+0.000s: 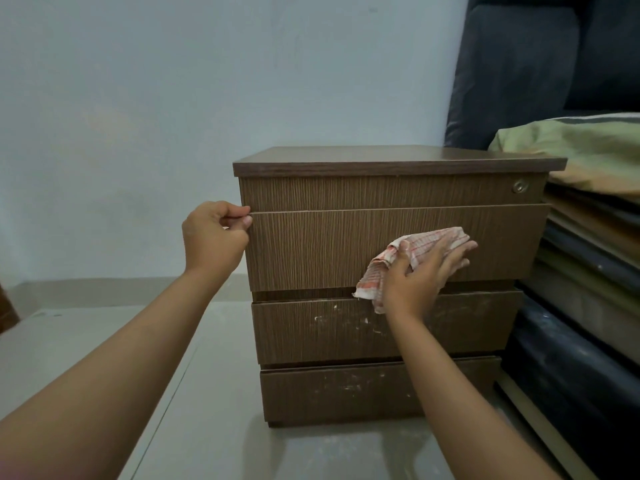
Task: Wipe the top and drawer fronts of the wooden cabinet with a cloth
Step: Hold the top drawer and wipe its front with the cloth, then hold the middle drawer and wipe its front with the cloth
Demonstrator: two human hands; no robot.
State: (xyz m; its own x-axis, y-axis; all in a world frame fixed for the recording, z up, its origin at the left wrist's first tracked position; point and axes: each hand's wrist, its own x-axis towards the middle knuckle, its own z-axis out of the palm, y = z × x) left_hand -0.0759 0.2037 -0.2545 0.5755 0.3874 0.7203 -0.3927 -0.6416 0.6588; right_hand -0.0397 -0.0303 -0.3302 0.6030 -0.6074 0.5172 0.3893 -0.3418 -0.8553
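Head view: left hand (214, 233) at drawer (311, 247) edge

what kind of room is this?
Probably a home bedroom or storage corner: a wooden cabinet on a tiled floor, folded bedding on stacked mattresses beside it, and a plain painted wall.

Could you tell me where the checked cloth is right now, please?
In the head view, the checked cloth is pressed under the right hand against the right part of the cabinet's large upper drawer front, its tail hanging over the gap below.
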